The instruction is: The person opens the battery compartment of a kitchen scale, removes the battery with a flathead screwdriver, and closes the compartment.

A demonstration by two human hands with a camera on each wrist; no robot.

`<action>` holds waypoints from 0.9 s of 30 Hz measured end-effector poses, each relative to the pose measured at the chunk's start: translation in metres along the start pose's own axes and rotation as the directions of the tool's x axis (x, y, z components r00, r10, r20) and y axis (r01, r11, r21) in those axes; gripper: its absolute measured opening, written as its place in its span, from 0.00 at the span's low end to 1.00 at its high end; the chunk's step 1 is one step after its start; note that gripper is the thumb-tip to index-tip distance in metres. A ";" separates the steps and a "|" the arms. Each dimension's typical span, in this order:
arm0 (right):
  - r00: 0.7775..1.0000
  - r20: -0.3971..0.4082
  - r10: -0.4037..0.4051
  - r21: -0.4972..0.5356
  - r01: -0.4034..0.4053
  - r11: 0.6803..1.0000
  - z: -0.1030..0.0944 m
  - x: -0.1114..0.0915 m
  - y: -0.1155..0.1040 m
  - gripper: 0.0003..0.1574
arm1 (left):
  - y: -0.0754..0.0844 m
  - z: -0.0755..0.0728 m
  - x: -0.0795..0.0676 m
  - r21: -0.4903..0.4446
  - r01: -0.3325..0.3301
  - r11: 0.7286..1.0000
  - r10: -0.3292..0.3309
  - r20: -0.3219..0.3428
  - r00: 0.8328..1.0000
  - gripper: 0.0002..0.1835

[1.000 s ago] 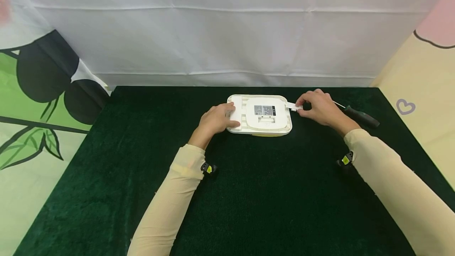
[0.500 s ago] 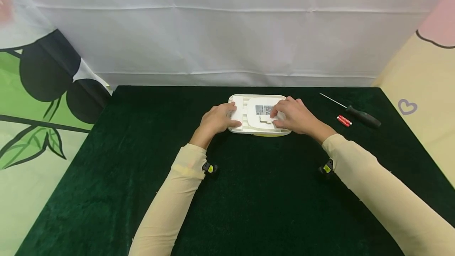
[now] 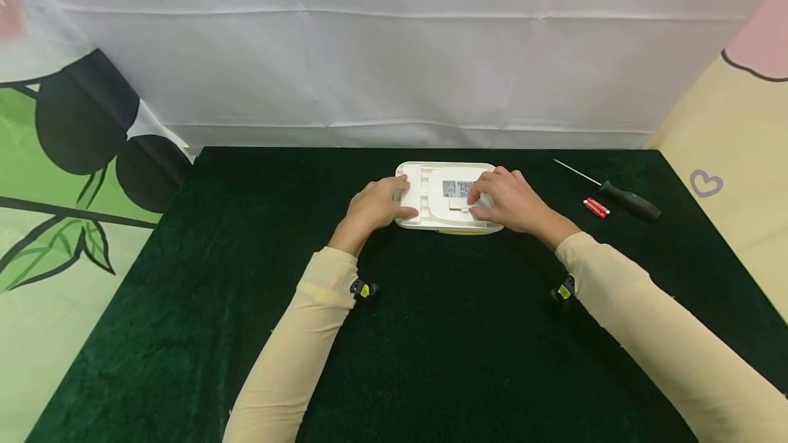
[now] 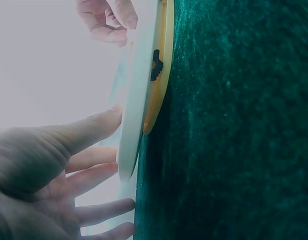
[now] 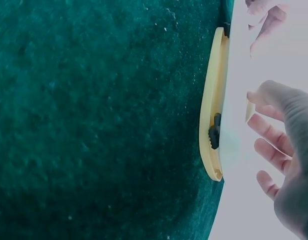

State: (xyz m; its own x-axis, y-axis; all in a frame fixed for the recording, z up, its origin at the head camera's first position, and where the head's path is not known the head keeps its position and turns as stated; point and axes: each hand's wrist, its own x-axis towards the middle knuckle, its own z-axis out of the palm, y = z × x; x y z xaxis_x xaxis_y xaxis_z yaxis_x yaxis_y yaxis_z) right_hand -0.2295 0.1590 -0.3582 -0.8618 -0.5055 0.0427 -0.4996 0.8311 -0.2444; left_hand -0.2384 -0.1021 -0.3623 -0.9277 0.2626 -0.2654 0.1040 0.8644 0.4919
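A white device (image 3: pixel 434 214), shaped like a kitchen scale, lies underside up near the table's far edge, with a grey label (image 3: pixel 454 189) on it. My left hand (image 3: pixel 377 207) rests on its left end, thumb and fingers fairly straight against the surface. Over the battery compartment, my right hand (image 3: pixel 511 202) pinches a small white battery cover (image 3: pixel 458 204) between thumb and fingers. The compartment is mostly hidden beneath cover and hand. Yellow plastic (image 5: pixel 210 105) with a dark foot-like piece (image 5: pixel 214 131) shows under the device in the right wrist view.
Red batteries (image 3: pixel 596 208) lie side by side to the right of my right hand. Beyond them rests a screwdriver (image 3: pixel 628 200) with a dark handle, its shaft pointing to the far left. Dark green cloth (image 3: pixel 455 333) covers the table; a white cloth wall (image 3: pixel 394 74) stands behind it.
My right hand has moved left with the battery cover, from beside the device's right end onto the compartment, uncovering the red batteries from view. Since half a second ago little has shifted. My left hand stays.
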 end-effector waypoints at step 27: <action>0.934 0.072 0.350 0.087 -0.355 0.931 0.004 0.007 0.000 0.59 | 0.001 0.001 -0.001 -0.010 0.009 1.000 -0.009 -0.015 1.000 0.37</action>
State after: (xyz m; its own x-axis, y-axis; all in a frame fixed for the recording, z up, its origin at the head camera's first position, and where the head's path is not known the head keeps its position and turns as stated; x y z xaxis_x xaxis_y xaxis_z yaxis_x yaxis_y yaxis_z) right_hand -0.2348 0.1544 -0.3613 -0.9734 -0.1979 -0.1151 -0.1511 0.9330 -0.3268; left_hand -0.2372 -0.1008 -0.3622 -0.9338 0.2483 -0.2575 0.0922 0.8625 0.4976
